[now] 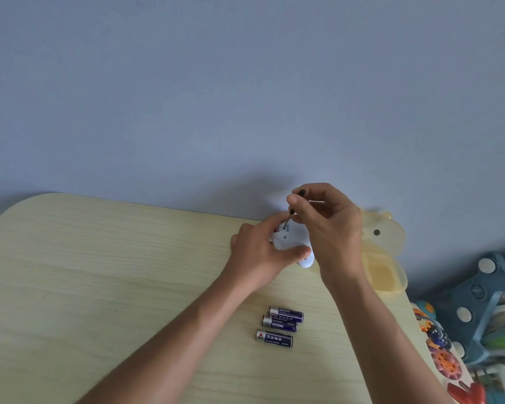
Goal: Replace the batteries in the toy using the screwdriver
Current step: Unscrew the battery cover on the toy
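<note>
Your left hand (260, 252) grips the white toy (292, 243) on the counter (99, 272); right-hand fingers (296, 204) pinch the screwdriver (289, 212). Keep it upright, pressing firmly. Three batteries (280, 326) wait nearby.

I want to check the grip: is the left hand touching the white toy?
Touching. The head view shows the left hand wrapped around the white toy, thumb pressed on its near edge and fingers behind it, with no gap.
</note>
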